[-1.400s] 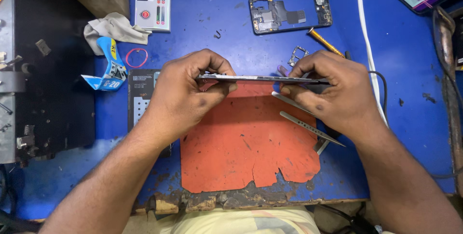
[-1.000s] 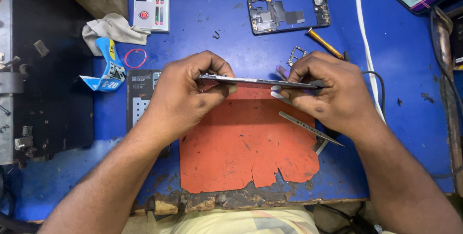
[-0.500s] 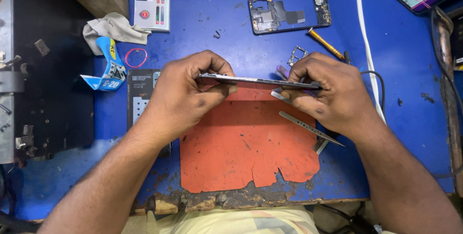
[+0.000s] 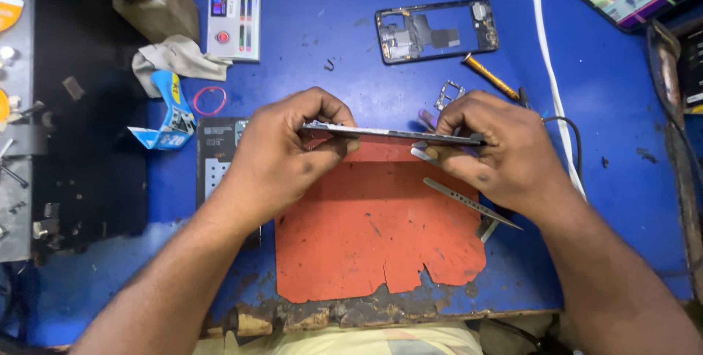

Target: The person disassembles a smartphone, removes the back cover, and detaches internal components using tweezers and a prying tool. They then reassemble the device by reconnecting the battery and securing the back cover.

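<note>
From the head camera, both hands grip one thin phone panel [image 4: 392, 134], held edge-on just above the far edge of the orange mat [image 4: 377, 234]. The left hand [image 4: 282, 157] is clamped on the panel's left end, thumb beneath and fingers curled over the top. The right hand [image 4: 487, 146] is clamped on its right end and also keeps a pair of metal tweezers [image 4: 469, 203] tucked in its palm, the tips pointing out over the mat's right side.

The mat lies on a blue table [image 4: 622, 201], its near edge ragged. Beyond the mat, an opened phone frame [image 4: 437, 31] lies flat with its inner parts showing. Between that frame and the right hand lie a small metal bracket [image 4: 449, 94] and a yellow-handled tool [image 4: 491, 77]. Left of the mat sit a dark flat device [image 4: 214, 157], a red rubber band [image 4: 210, 99], a blue folded packet [image 4: 172, 113] and a grey cloth [image 4: 176, 58]. A white cable [image 4: 545, 62] runs down the table to the mat's right.
</note>
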